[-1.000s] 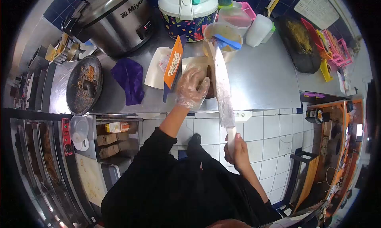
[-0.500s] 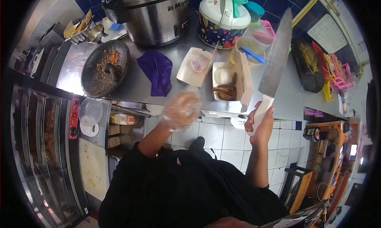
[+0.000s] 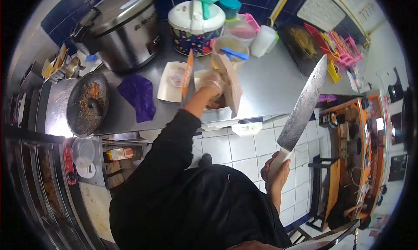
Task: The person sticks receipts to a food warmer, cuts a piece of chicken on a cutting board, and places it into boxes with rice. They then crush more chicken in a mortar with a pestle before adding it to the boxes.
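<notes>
Over the steel counter (image 3: 265, 91), the left hand (image 3: 212, 83), in a thin clear glove, reaches down into an open food box (image 3: 234, 87); its fingers are partly hidden by the wrist and the box, so whether they pinch anything cannot be told. Well apart from it, nearer the body and over the tiled floor (image 3: 244, 152), the right hand (image 3: 275, 174) is closed around the white handle of a large knife (image 3: 304, 106); the broad blade slants up and away to the right, clear of the box.

Below the left hand, brown food (image 3: 215, 103) shows inside the box; the box's raised side stands to the right of the hand, and an orange printed card (image 3: 188, 73) stands upright just left of it; beyond the card sits a second open box (image 3: 167, 88) with a pale, pinkish packet (image 3: 176, 77) in it.

Farther left lie a crumpled purple cloth (image 3: 138, 97) and a dark stone mortar (image 3: 72, 108) holding an orange-brown mash; behind the boxes stand a steel cooker (image 3: 124, 39), a patterned pot (image 3: 191, 42) with a white lid, and a tub (image 3: 230, 44) with a blue handle (image 3: 235, 54) across it; pink baskets (image 3: 350, 47) stand at the far right.
</notes>
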Tool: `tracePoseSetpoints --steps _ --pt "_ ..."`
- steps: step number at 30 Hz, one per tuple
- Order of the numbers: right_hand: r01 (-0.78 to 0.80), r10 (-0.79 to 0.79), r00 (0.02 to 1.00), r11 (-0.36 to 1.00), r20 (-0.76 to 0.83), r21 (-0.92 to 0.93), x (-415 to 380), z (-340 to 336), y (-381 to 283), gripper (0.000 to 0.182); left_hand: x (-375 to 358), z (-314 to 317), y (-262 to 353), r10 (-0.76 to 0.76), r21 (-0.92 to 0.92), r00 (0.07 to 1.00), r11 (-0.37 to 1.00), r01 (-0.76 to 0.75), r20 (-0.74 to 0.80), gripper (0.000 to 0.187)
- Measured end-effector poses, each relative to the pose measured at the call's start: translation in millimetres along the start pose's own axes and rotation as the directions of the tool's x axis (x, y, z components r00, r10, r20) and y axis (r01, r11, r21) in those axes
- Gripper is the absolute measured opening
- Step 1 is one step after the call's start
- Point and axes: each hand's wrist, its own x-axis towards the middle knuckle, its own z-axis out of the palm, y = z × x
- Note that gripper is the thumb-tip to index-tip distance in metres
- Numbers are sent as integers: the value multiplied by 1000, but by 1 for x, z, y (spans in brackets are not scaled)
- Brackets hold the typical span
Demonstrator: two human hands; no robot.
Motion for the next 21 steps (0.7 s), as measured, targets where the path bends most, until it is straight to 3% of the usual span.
tracePoseSetpoints --steps 1,3,6,8,11,13,14,15,16,17,18,19,20,21 --pt "6 -6 1000 1000 -20 -2 2 -9 1 60 2 2 -4 71 -64 992 995 -78 -103 33" --pt "15 -15 999 1000 -45 -5 8 -23 4 60 -30 -39 13 -7 203 994 979 -16 110 34" --pt "-21 23 997 999 -70 29 28 -27 6 59 -79 -78 17 -5 317 974 946 -69 226 36" --pt "-17 17 1000 1000 -10 6 46 -24 -1 57 -120 -97 8 41 209 966 973 -96 256 36" --pt "3 -3 1000 996 5 85 72 -1 -5 56 -200 -143 -43 99 -77 992 993 -93 76 32" --pt "38 -42 999 992 30 122 82 20 -5 55 -238 -196 -77 -20 -106 997 994 27 71 33" --pt "29 -19 997 987 -70 158 89 29 3 56 -262 -226 -92 -98 -116 994 988 102 47 34" --pt "12 16 990 980 -141 197 100 40 14 57 -291 -256 -105 -194 -127 981 973 193 4 36" --pt "12 -6 1000 951 -20 308 109 39 22 56 -313 -287 -111 -353 -214 923 924 318 -152 40" --pt "29 -14 998 974 -64 226 101 69 17 57 -332 -303 -145 -205 89 854 956 279 -477 39" --pt "38 -22 994 989 -109 142 93 98 11 57 -355 -322 -181 31 412 737 845 341 -675 38" --pt "35 -36 999 980 5 194 90 116 11 59 -374 -350 -192 -17 411 632 745 524 -775 41" --pt "38 -58 995 975 86 219 87 142 11 60 -392 -383 -201 -179 443 625 561 699 -759 45" --pt "45 -86 984 968 157 248 75 171 12 60 -403 -414 -209 -370 383 545 426 819 -752 48"
